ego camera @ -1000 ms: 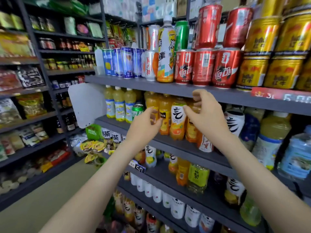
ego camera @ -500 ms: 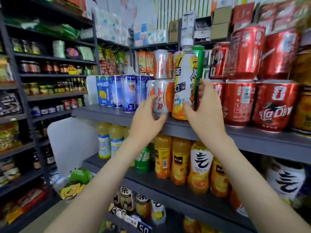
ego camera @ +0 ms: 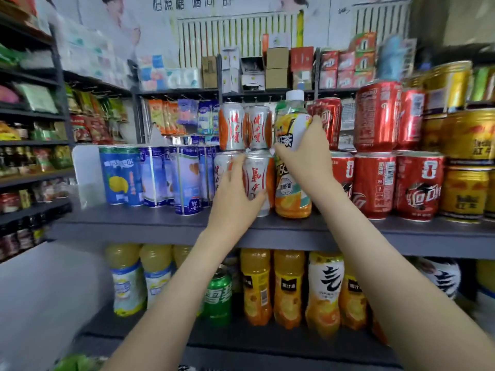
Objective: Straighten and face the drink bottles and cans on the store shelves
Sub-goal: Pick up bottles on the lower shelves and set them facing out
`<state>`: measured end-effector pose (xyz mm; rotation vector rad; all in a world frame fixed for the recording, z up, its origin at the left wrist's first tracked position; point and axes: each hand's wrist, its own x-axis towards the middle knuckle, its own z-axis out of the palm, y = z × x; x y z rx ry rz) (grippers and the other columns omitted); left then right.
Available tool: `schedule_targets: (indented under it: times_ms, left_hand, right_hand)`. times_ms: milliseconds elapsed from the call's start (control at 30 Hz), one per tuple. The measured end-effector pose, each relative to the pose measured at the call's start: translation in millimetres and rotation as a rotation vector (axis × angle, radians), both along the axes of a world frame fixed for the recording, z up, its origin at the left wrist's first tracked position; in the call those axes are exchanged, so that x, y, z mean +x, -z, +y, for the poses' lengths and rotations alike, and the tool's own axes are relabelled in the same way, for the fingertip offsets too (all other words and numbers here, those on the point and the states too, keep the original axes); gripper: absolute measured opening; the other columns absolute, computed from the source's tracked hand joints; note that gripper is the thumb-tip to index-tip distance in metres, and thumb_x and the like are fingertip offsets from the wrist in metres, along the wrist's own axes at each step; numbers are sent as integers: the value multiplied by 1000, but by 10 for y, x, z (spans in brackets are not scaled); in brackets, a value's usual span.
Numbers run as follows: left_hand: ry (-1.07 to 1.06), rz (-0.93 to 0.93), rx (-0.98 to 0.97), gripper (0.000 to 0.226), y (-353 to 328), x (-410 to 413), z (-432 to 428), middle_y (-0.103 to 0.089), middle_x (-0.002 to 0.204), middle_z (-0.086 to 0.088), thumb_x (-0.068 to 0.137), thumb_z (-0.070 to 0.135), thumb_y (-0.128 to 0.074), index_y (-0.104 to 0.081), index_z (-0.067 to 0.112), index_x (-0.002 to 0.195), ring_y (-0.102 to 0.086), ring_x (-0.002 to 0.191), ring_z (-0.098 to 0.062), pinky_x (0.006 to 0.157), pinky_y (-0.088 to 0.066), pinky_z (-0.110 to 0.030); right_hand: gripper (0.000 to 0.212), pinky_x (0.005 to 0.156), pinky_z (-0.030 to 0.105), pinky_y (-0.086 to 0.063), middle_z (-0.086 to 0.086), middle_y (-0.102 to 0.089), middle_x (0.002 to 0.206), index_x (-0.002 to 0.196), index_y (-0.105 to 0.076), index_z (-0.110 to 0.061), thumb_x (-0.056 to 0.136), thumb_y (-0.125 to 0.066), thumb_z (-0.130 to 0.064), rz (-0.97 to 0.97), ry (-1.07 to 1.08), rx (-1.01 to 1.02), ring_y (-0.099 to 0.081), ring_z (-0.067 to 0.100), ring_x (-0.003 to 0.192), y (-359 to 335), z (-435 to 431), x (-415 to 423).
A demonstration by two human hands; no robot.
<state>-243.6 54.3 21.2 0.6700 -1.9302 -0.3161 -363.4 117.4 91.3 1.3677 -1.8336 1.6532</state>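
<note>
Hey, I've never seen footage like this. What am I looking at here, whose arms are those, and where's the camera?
No machine here: these are a person's two bare arms, filmed by one wide-angle camera worn on their head, looking forward and down. That is why the shelves bend at the edges. The person faces a grey store shelf stocked with blue cans, white-and-orange cans stacked two high, red cans and gold cans. Juice bottles and a green can stand on the shelf below. The left hand grips a lower white-and-orange can, and the right hand grips a white-capped drink bottle right beside it, likely to turn them label-forward.
</note>
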Motion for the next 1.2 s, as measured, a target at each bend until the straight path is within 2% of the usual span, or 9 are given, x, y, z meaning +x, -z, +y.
schedule_targets:
  times_ms: [100,233,333,467,667,833,1033,1100,1200]
  left_hand:
    - [60,0,-6,76,48,72,14,-36,143,-5,87,26,-63,-18,26,149,-34,132,-16,99,-25,-19]
    - [108,114,-123,64,117,165,241,-39,136,0,84,33,-64,-36,21,140,-34,129,-12,106,-30,-26]
    - [299,119,-97,64,137,157,570,-40,134,12,81,43,-64,-39,26,138,-33,126,0,101,-28,-10]
    - [467,123,32,78,170,17,978,-48,133,15,73,46,-68,-33,28,141,-45,122,0,98,-40,-16]
    - [588,123,174,52,520,-221,1503,-64,92,24,71,37,-75,-51,34,116,-58,84,17,67,-43,-2]
    - [711,34,267,53,957,-570,2022,-68,101,21,73,30,-77,-55,31,122,-63,92,7,74,-52,-17]
    - [778,-222,365,71,1339,-1219,2901,-60,114,21,76,33,-76,-40,33,137,-57,105,3,85,-48,-14]
    - [782,-308,380,72,1455,-1467,3167,-58,120,19,78,37,-74,-37,36,140,-55,109,2,87,-46,-11]
    - [724,-394,401,71,1642,-1780,3485,-50,136,16,80,50,-68,-34,39,141,-49,121,-2,99,-44,-26]
  right_hand:
    - [90,107,31,-33,14,-37,148,149,-16,-1,83,-70,-30,11,72,-66,-37,26,135,36,71,85]
    - [85,109,14,-23,-1,-35,149,148,-22,-9,82,-71,-30,3,57,-259,-31,8,136,220,393,270]
    - [80,108,36,-39,-1,-46,142,144,-31,-13,79,-74,-32,-10,-17,-373,-44,11,131,346,712,364]
    - [70,93,29,-51,-7,-61,123,137,-42,-15,78,-76,-31,-25,-65,-307,-58,2,112,460,1174,409]
    - [77,97,27,-49,-13,-47,141,138,-34,-37,72,-74,-42,-218,-222,-17,-49,3,124,820,1881,165]
    - [42,80,22,-54,-14,-70,105,110,-61,-29,70,-71,-33,-415,-323,228,-66,4,98,1301,2590,-189]
    - [31,82,33,-56,-10,-74,94,97,-69,-22,68,-78,-30,-553,-131,226,-68,8,90,1822,3610,-828]
    - [30,77,24,-56,-12,-74,94,100,-69,-21,72,-80,-20,-571,-86,208,-68,6,90,1991,3910,-1047]
    - [31,72,21,-55,-10,-74,92,99,-69,-19,71,-81,-23,-623,7,181,-68,7,89,2215,4294,-1410]
